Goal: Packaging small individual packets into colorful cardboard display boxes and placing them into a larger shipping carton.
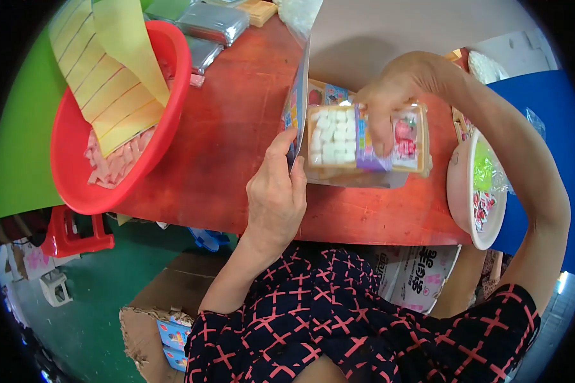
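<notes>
My right hand (386, 105) reaches over from the right and grips a tan tray pack (331, 137) from above. Rows of small white pieces like marshmallows fill its left part, a purple band crosses it, and a pink picture is on the right. The pack is level over the opening of a cardboard box (358, 38) with a pale inside and its lid raised. Beneath the pack, more printed packs show in part. My left hand (278, 188) pinches the box's left side wall, thumb inside and fingers outside. The right hand's far fingers are hidden.
On the red table (236, 102), a red basin (67, 159) at left holds pink strips and yellow sheets. Clear plastic packs (214, 24) lie behind it. At right stands a white bowl (457, 185) with small wrapped items. A brown carton (144, 325) and a red stool (76, 239) are below.
</notes>
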{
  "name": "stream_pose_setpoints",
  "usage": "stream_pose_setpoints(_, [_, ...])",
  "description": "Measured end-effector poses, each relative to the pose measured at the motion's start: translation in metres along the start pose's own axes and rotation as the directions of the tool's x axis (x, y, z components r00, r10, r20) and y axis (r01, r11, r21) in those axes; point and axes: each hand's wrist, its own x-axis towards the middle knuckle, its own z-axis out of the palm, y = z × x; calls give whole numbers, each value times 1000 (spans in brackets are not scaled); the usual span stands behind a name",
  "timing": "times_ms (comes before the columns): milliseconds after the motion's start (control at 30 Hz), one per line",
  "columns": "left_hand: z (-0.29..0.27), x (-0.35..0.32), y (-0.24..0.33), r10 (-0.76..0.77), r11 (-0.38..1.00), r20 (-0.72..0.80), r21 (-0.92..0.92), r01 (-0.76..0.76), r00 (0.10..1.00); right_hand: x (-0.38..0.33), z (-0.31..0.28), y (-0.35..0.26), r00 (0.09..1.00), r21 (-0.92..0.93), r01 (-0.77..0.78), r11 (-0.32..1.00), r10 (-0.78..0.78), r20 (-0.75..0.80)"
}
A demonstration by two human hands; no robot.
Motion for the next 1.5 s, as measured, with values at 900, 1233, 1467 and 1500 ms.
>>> stream_pose_setpoints(900, [-1, -1, -9, 116, 987, 64, 106, -122, 991, 38, 27, 25, 806, -120, 298, 947, -317, -501])
stream_pose_setpoints(1233, [-1, -3, -8, 107, 984, 39, 137, -112, 993, 48, 31, 38, 749, -209, 462, 862, -505, -428])
stream_pose_setpoints(1467, [-3, -2, -9, 117, 987, 76, 102, -125, 990, 67, 27, 43, 681, -490, 378, 785, -595, -427])
stream_pose_setpoints(1500, [-3, -3, -9, 110, 988, 86, 97, -119, 990, 67, 30, 44, 656, -534, 338, 775, -601, -457])
